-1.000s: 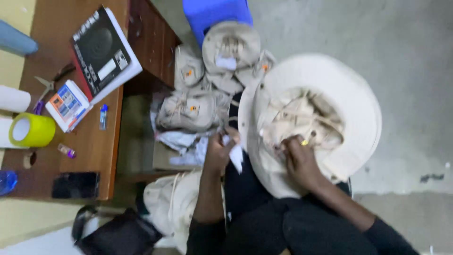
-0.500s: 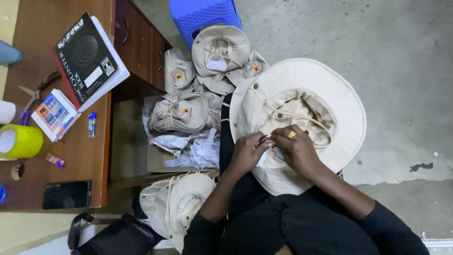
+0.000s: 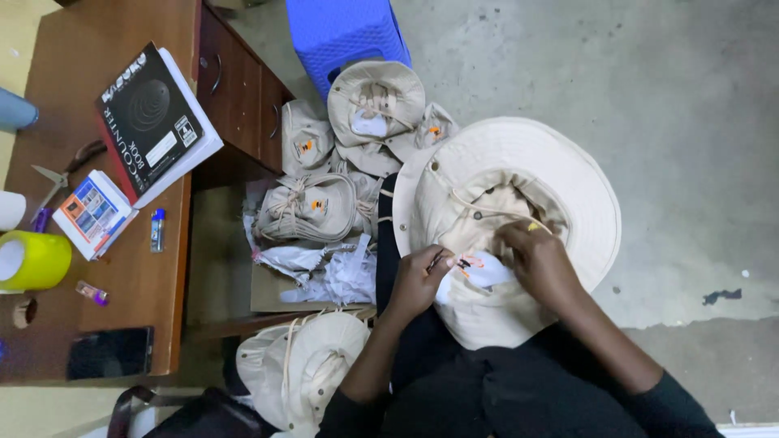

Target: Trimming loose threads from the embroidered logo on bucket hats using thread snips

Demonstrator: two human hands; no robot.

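A wide-brimmed beige hat (image 3: 568, 170) lies upside down on my lap. My left hand (image 3: 418, 280) pinches a small dark thing at the hat's inner band, beside a white label (image 3: 487, 272) with an orange mark. My right hand (image 3: 540, 259) presses on the inside of the crown next to that label, fingers curled onto the fabric. I cannot tell what the small dark thing is.
Several folded beige hats (image 3: 312, 207) are piled on the floor by a blue plastic stool (image 3: 345, 32). Crumpled white wrapping (image 3: 333, 272) lies under them. Another hat (image 3: 304, 369) sits lower left. The wooden desk (image 3: 134, 276) holds a black book (image 3: 150, 113), scissors (image 3: 49, 178), yellow tape (image 3: 32, 259) and a phone (image 3: 109, 353).
My left hand has come from the hat's rim to the inner band, joining my right hand at the label. The view has shifted slightly.
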